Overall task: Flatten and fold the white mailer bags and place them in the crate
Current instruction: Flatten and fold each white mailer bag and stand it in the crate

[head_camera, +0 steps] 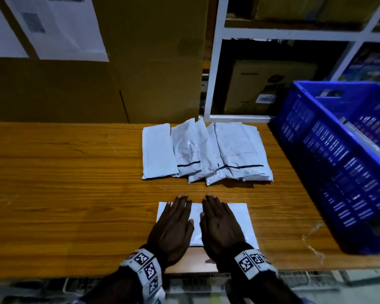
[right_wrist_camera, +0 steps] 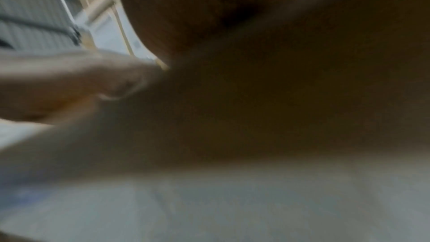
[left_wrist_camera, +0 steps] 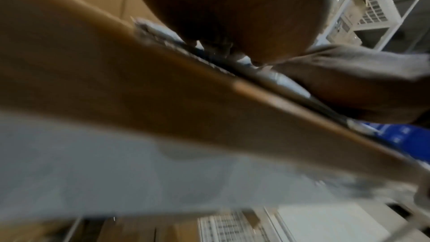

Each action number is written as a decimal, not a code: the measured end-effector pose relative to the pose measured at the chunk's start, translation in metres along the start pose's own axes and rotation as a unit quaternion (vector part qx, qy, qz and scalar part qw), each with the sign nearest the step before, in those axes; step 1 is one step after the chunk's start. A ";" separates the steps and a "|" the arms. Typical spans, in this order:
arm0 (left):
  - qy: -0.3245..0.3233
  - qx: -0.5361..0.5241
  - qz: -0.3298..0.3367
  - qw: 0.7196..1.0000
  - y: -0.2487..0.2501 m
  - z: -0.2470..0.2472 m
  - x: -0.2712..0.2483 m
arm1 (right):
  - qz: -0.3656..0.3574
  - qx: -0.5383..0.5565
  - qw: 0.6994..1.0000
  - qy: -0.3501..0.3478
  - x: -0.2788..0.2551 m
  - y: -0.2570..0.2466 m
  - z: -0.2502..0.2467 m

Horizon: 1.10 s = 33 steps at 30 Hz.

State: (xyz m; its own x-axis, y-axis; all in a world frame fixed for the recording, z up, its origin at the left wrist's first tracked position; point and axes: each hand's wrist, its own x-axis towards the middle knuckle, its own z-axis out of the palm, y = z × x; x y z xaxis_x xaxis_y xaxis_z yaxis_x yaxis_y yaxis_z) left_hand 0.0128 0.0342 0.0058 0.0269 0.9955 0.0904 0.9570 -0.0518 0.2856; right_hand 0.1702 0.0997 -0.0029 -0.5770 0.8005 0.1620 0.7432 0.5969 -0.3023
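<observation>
A white mailer bag (head_camera: 241, 218) lies flat near the front edge of the wooden table (head_camera: 64, 183). Both hands lie palm-down on it side by side, fingers straight: my left hand (head_camera: 173, 224) on its left half, my right hand (head_camera: 219, 224) on its middle. Behind them lies a pile of several more white mailer bags (head_camera: 206, 151), overlapping and creased. The blue crate (head_camera: 338, 154) stands at the table's right end. The wrist views are blurred; in the left wrist view I make out the palm (left_wrist_camera: 232, 6) over the bag's edge (left_wrist_camera: 286, 82).
A large cardboard box (head_camera: 140, 62) with paper labels stands behind the table at the left. White shelving (head_camera: 215, 62) with boxes rises at the back right. A scrap of clear plastic film (head_camera: 314, 240) lies at the front right beside the crate.
</observation>
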 end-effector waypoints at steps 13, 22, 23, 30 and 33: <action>-0.010 0.046 -0.015 0.999 0.003 0.010 0.000 | 0.005 -0.005 1.000 0.007 -0.005 0.001 -0.001; 0.009 0.048 0.010 0.999 0.025 0.012 0.009 | -0.001 -0.041 0.999 -0.015 -0.017 0.017 -0.015; 0.010 0.046 0.008 0.999 0.026 0.013 0.008 | -0.001 -0.038 0.999 -0.011 -0.018 0.017 -0.014; 0.009 0.068 0.011 0.998 0.027 0.011 0.008 | -0.009 -0.032 0.999 -0.017 -0.017 0.021 -0.012; 0.021 0.075 0.032 0.996 0.035 0.007 0.013 | -0.004 -0.045 0.999 -0.012 -0.016 0.024 -0.021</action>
State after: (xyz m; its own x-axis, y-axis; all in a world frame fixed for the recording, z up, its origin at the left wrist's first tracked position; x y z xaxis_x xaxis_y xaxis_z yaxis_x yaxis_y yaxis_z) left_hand 0.0491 0.0463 0.0101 0.0806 0.9863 0.1437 0.9863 -0.0997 0.1315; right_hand 0.2047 0.1021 0.0073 -0.5905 0.7947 0.1410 0.7651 0.6067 -0.2158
